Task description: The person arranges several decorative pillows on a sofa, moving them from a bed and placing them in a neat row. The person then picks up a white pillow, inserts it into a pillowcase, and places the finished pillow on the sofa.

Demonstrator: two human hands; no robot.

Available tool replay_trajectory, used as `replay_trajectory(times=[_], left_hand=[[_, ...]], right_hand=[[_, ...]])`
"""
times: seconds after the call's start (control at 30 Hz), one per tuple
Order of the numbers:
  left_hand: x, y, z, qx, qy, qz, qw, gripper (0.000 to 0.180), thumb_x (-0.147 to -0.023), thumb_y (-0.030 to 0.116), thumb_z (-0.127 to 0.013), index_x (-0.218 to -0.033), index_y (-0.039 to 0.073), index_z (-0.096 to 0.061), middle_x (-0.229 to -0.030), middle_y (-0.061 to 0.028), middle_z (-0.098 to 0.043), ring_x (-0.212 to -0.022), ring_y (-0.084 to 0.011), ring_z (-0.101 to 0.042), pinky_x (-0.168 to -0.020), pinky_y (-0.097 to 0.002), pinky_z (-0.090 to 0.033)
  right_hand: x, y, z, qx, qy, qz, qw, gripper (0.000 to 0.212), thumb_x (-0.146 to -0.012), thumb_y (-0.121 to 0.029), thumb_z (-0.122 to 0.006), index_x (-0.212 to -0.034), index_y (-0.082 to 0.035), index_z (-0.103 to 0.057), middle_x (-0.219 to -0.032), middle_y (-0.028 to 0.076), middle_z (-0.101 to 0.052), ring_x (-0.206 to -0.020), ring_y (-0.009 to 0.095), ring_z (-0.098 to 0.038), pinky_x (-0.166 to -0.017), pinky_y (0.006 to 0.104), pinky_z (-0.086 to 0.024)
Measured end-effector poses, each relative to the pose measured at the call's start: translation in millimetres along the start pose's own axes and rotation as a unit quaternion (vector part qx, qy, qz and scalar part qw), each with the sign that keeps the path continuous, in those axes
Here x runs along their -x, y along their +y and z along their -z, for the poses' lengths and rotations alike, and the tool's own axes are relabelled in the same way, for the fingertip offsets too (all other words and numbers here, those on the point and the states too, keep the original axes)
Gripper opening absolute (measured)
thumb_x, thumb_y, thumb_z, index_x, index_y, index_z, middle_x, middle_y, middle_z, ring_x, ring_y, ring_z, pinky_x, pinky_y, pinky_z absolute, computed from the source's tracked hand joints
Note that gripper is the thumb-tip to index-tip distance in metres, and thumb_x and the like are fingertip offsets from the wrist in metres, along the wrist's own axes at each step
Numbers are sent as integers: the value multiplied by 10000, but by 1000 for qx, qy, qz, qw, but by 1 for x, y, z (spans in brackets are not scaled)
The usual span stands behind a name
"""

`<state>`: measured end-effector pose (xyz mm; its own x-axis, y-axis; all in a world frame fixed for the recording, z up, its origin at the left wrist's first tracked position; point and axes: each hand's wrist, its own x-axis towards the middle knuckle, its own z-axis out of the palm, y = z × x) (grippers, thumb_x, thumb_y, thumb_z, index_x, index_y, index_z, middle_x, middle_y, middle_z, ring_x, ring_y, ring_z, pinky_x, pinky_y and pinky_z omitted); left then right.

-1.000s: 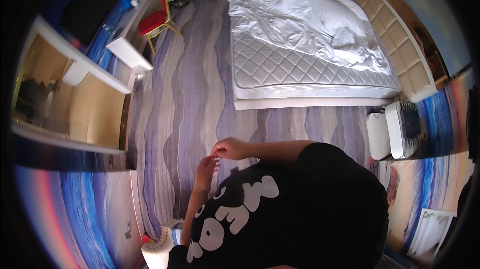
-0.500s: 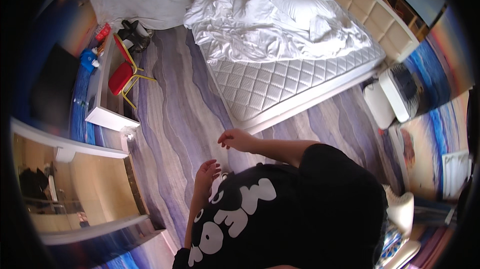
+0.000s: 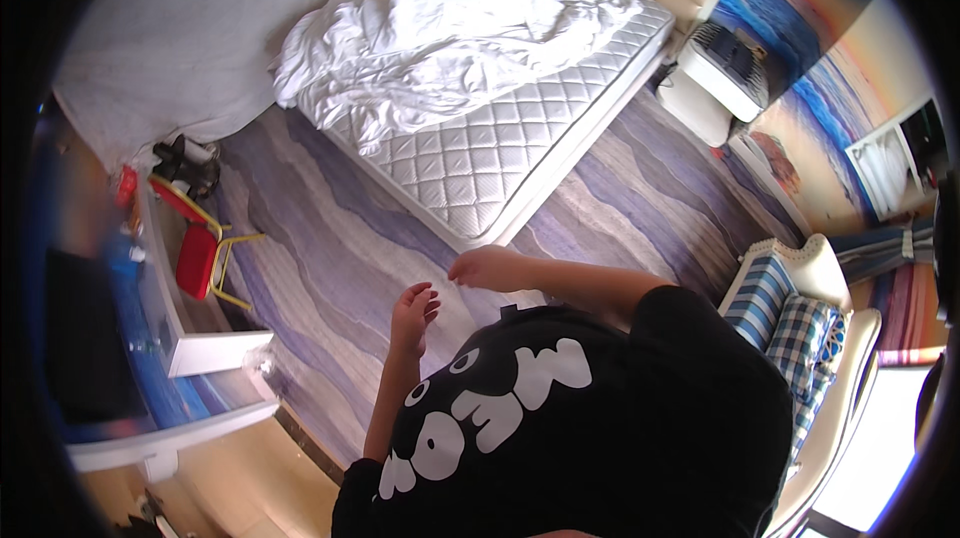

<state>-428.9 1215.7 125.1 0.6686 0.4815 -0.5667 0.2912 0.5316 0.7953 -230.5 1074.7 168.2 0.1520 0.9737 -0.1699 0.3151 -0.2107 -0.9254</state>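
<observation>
We are holding our right hand [image 3: 490, 269] nearer the mattress [image 3: 465, 173], which is lying ahead, its long side running away rightward. That palm is facing away, so we cannot tell its grip; our left hand [image 3: 412, 316] is hanging loose, fingers parted. White bedding [image 3: 410, 48] is hiding the mattress's far part.

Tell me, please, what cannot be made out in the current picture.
In the head view:
bare right hand: palm, turned from the camera;
white quilted mattress: far part, under crumpled white bedding;
cream sofa with blue stripes: partly behind the black shirt;
flat black rectangular panel: details, blurred.
</observation>
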Motion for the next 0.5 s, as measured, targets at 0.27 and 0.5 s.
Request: replay_trajectory(times=[0.27,0.5], left_hand=[[-82,20,-107,-123,-151,61,979,231,-948,235,-590,-1137,102,-593,-1006,-25,-646,-858,-123,-607,-759,-265,-466],[-182,19,-253,-91,-155,93,979,230,-949,247,-586,-1135,112,-582,-978,-19,-644,-824,-106,-604,-726,-250,-474]], right_hand=[[81,51,99,-204,186,-95,956,281,-903,-138,-567,-1137,-4,-645,-1002,81,-692,-912,135,-648,-813,269,-512],[137,132,224,-289,237,-129,919,272,-909,-139,-616,-1148,-10,-637,-950,36,-676,-823,104,-606,-746,236,-477]])
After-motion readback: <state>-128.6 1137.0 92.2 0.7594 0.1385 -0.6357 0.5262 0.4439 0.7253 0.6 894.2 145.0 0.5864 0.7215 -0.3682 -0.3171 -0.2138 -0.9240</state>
